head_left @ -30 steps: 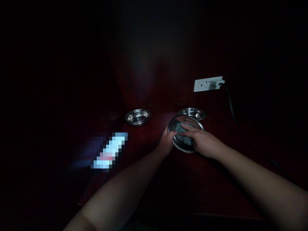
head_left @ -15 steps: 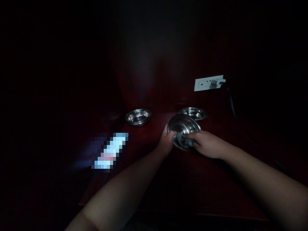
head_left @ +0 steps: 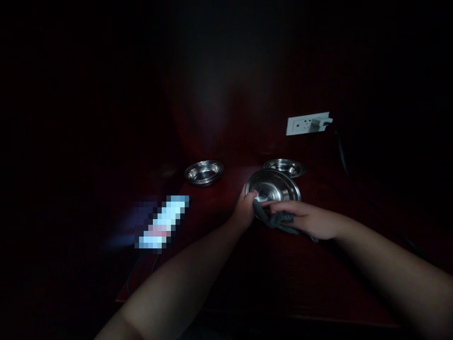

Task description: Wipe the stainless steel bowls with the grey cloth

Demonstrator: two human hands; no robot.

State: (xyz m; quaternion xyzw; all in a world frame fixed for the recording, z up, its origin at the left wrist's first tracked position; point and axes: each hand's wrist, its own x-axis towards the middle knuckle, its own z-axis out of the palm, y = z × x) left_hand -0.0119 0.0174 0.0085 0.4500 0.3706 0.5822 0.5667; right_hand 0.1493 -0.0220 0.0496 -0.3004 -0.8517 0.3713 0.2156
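Note:
A shiny steel bowl is tilted toward me above the table. My left hand grips its left rim, thumb on the inside. My right hand is closed on a dark grey-green cloth, which lies against the near edge of the bowl and hangs below it. The underside of the bowl and the left fingers behind it are hidden.
On the dark red table stand stacked steel bowls at the left and a steel dish behind the held bowl. A bright, pixelated screen is at the left. A white socket with a plugged-in cord is on the wall.
My right hand has drawn the cloth from inside the bowl to its near rim, a little down and right. More of the cloth now hangs out. The left hand keeps its grip.

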